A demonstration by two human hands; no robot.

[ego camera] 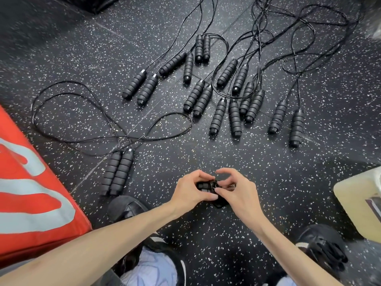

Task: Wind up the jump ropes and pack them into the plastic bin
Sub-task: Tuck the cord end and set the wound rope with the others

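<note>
Both hands met low over the speckled floor (206, 153): the left hand (191, 188) gripped a wound jump rope (208, 187) by its handles, and the right hand (237, 190) pinched its cord. Loose jump ropes (226, 96) lay beyond. The plastic bin (358, 195) stood at right.

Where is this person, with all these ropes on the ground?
Probably a gym. The floor is black speckled rubber, many jump ropes lie spread across it, and a big red mat sits on the left.
</note>
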